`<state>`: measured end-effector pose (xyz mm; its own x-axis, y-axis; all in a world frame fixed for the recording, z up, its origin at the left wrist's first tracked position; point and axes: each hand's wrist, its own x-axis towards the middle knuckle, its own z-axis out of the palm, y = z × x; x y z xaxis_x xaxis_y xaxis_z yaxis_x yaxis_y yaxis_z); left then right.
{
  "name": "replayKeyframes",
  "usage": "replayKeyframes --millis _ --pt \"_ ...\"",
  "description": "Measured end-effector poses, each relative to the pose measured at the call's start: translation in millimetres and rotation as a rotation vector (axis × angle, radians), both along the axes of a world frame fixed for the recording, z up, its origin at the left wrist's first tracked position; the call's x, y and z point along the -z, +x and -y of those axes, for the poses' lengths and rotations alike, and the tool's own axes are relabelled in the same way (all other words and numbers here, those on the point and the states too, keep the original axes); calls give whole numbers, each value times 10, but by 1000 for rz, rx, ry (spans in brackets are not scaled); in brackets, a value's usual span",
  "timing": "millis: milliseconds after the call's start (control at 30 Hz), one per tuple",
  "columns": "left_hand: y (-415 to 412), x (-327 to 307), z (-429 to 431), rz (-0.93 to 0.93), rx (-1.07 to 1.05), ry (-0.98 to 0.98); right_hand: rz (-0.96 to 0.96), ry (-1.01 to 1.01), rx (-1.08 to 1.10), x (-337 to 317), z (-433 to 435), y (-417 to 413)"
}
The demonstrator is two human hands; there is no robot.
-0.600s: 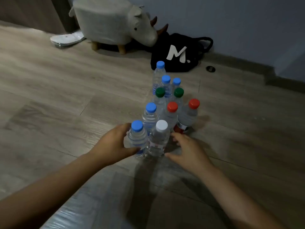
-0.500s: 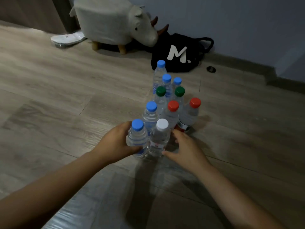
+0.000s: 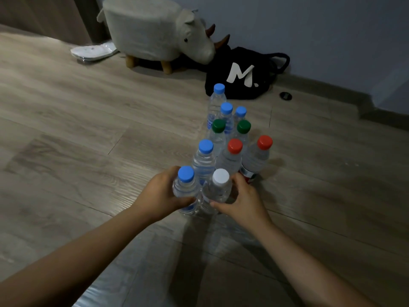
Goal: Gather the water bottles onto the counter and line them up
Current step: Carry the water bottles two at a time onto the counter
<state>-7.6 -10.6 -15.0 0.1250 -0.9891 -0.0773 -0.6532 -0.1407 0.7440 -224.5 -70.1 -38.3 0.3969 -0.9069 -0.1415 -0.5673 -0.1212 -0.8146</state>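
Ten water bottles (image 3: pixel 230 161) stand upright in a tight cluster on the wood floor (image 3: pixel 88 140), with the pack running from frame centre toward 12 o'clock. Our left hand (image 3: pixel 161 193) grips the front blue-cap bottle (image 3: pixel 185 188) from its 9 o'clock side, thumb across the near face and fingers wrapped round the back. Our right hand (image 3: pixel 243 200) clamps the white-cap bottle (image 3: pixel 218 190) from 3 o'clock, thumb on the near face and fingers curled behind it. These two bottles touch side by side. Just behind them at 12 is a second blue-cap bottle (image 3: pixel 204 161), with a red-cap bottle (image 3: pixel 256 159) carrying a red label at about 2 o'clock. Further toward 12 is a green-cap pair (image 3: pixel 218 138), and three blue-cap bottles at the back (image 3: pixel 216 103). All bodies are clear plastic with clear liquid inside, but we can't read the fill levels from above. Past the cluster at 12 to 1 o'clock a black bag (image 3: pixel 221 83) with a white "M." lies by the wall, closed side up, so we can't tell what is in it. A grey rhino stool (image 3: pixel 155 34) stands at 11 o'clock, a flat white dish (image 3: pixel 93 52) lies beside it at 10, and a small black disc (image 3: pixel 285 95) sits on the floor at 1 o'clock.
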Motion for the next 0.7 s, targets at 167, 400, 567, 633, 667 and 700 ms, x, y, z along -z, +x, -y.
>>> replayKeyframes --millis 167,400,567,633,667,700 --pt "66 -123 -70 -4 36 42 48 28 -14 -144 -59 -72" --pt "185 -748 -64 -25 71 113 21 77 20 -790 -28 -210" --pt "187 -1683 -89 -100 10 194 -14 78 87 -1804 -104 -183" --pt "203 -2158 -89 -139 -6 193 5 108 106 -2299 -125 -165" --pt "207 -2398 -81 -153 -14 186 11 115 114 -2551 -131 -163" --pt "210 -2641 -72 -162 -19 179 17 119 119 -2809 -138 -164"
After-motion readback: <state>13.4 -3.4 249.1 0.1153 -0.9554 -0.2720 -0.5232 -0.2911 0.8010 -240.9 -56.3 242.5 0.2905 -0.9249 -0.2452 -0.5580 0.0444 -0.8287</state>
